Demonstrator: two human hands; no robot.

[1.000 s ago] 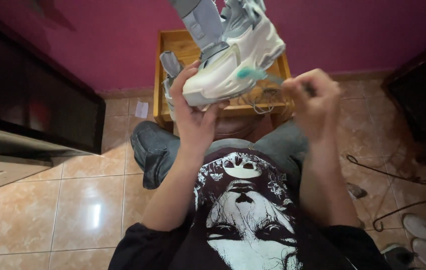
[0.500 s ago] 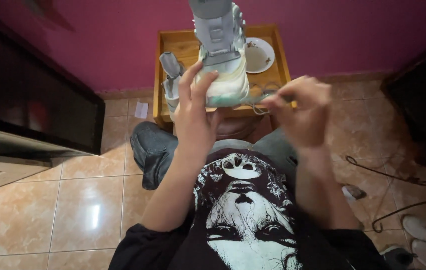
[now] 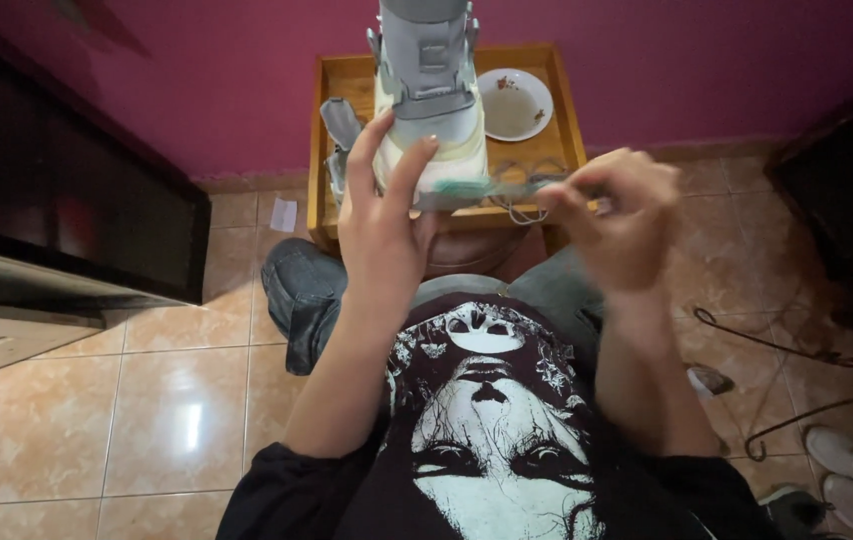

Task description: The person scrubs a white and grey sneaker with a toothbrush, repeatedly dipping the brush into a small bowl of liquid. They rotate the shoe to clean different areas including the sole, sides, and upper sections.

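My left hand (image 3: pixel 382 230) holds a grey and white high-top shoe (image 3: pixel 427 70) upright in front of me, fingers spread over its lower back. A thin grey-teal lace (image 3: pixel 492 187) runs sideways from the shoe's base to my right hand (image 3: pixel 622 215), whose fingertips pinch its end. The shoe's top is cut off by the upper edge of the view. Both hands are raised above my lap and black printed shirt.
A wooden tray table (image 3: pixel 342 80) stands behind against the magenta wall, with a white bowl (image 3: pixel 514 103) and a second grey shoe (image 3: pixel 340 125) on it. A dark cabinet (image 3: pixel 57 200) is at the left. Cables (image 3: pixel 777 350) and white sneakers (image 3: pixel 852 470) lie on the tiled floor at right.
The shoe has turned from side-on and tilted to upright in my left hand. My right hand has dropped and come closer, keeping hold of the lace.
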